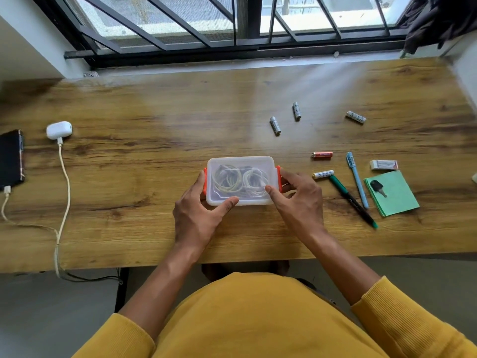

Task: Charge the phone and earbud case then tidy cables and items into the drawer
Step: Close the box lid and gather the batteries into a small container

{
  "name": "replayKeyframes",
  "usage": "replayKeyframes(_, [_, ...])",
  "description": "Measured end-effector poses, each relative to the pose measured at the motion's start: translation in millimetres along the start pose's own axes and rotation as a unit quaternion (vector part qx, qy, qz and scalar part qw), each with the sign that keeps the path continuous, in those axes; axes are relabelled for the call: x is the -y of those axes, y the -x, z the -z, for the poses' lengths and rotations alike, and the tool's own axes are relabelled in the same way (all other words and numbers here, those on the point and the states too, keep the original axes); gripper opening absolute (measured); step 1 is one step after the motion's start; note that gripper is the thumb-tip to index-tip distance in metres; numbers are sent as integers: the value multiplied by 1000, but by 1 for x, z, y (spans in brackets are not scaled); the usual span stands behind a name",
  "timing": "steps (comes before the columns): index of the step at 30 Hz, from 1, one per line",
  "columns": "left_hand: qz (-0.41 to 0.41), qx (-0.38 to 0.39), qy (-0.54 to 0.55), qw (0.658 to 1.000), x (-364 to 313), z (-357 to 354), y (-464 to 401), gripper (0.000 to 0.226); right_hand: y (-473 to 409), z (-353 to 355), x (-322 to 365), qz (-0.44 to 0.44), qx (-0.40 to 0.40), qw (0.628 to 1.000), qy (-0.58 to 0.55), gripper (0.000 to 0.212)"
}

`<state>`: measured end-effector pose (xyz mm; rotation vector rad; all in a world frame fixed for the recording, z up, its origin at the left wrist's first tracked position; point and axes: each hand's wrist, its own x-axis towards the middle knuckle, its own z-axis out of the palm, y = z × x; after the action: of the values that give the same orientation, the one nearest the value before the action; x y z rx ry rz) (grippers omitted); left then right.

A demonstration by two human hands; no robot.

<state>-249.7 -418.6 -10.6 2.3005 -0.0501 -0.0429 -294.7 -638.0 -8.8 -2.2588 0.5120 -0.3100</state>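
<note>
both forearms reached toward 12 o'clock; the left hand (197, 210) and right hand (299, 200) sat side by side, fingers curled, thumbs angled inward.

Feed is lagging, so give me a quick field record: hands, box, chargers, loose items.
left hand: holds the orange-clipped end of the clear box, thumb on lid
right hand: holds the other end, thumb on lid
box: lid on, coiled cables inside
earbud case: white cable plugged in
phone: at desk's left edge, cable plugged in
loose on desk: five batteries, two pens, eraser, key on green notepad
</note>
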Motion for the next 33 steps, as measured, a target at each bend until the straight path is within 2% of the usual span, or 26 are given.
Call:
replayKeyframes(9, [-4, -5, -29, 1000, -4, -1, -2, 110, -4, 2, -1, 40, 3, 999, 36, 45])
replayKeyframes(15, [-4, -6, -30, 1000, -7, 0, -1, 109, -3, 3, 5, 36, -16, 998, 40, 46])
replayKeyframes(22, [7, -7, -25, 1000, -11, 2, -1, 104, -2, 2, 10, 16, -20, 999, 43, 32])
replayKeyframes(24, [8, -9, -25, 1000, -12, 3, 0, 103, -3, 2, 11, -3, -5, 1000, 31, 31])
replayKeyframes(28, [8, -13, -23, 1000, -13, 3, 1, 103, -7, 7, 13, -99, 13, 991, -85, 34])
replayKeyframes(33, [-1, -12, -28, 1000, -12, 3, 1, 103, -20, 3, 12, -178, 19, 972, -153, 5])
